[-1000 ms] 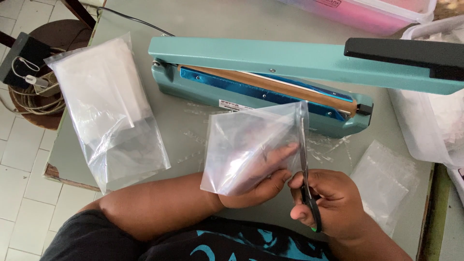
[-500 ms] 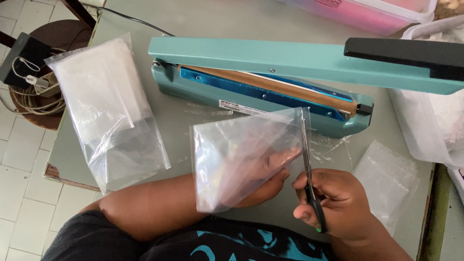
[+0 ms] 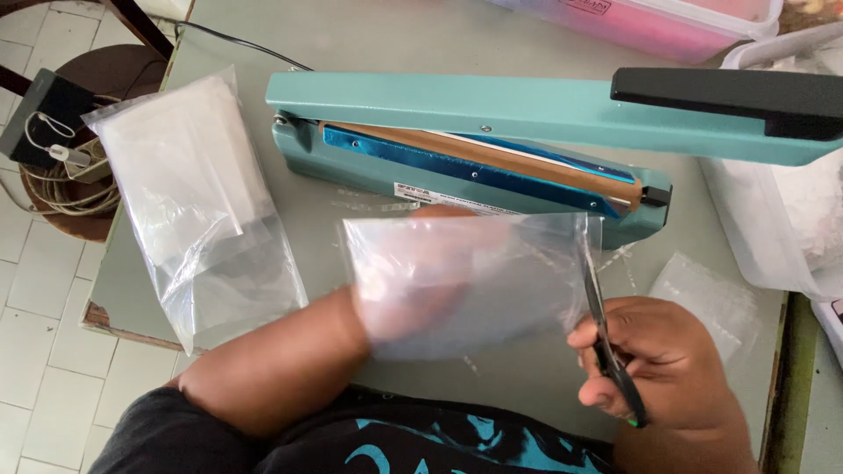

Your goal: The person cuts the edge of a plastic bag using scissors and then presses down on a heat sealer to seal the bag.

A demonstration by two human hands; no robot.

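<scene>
Head view: the left hand (image 3: 421, 281) sits behind or inside a clear bag (image 3: 465, 281) at the centre of the frame, its grip grasping the bag and holding it just above the tabletop (image 3: 263, 35); the right hand (image 3: 667, 369) at lower right has its grip clenched on dark scissors (image 3: 610, 351), whose blades run up along the bag's right edge.

The bag lies with its long axis roughly left to right across the frame, one short edge to the left over the wrist, the other to the right at the blades; which end is the mouth I cannot tell, since the film is blurred; the scissors' long axis runs nearly top to bottom, tips toward the upper part of the frame, handles toward the lower right.

What could go wrong, as I judge it: the film is thin and limp, so it may fold between the blades and tear or cut crooked; the left fingers show through the film close to the cut line, so a drift leftward could nick them.

A sealer (image 3: 492, 158) stands just beyond the bag with its arm raised; a stack of bags (image 3: 193, 193) lies at left; a small bag (image 3: 702, 294) lies at right, near the right hand.
</scene>
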